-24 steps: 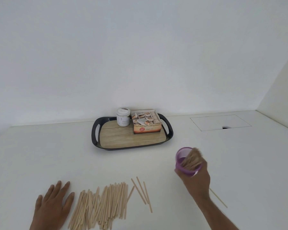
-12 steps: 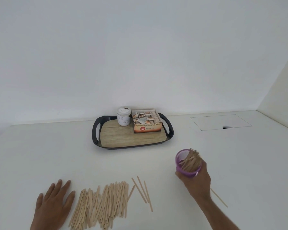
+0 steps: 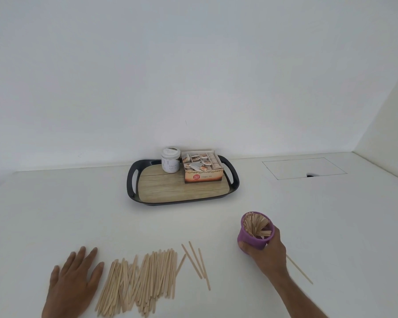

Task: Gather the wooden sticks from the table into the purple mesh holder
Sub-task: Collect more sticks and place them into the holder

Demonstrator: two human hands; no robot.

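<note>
Wooden sticks are listed after the larger items, in order of size.

Table: white surface, on which everything below is set.

Tray: dark rim with 2 cut-out handles and a wood-look floor, placed at the far middle of the table. A white jar and an open box of sachets are carried at its back, side by side.

Wooden sticks: 1 loose pile is laid flat near the front edge, just beside the left hand; 3 strays are fanned at its right side. 1 single stick is seen beyond the right wrist. A further bundle is stood inside the holder.

Left hand: laid palm down on the table, fingers spread, nothing held.

Right hand: fingers and thumb are wrapped around the holder's lower wall.

Purple mesh holder: gripped right of the pile, tilted toward the camera, its mouth visible.
</note>
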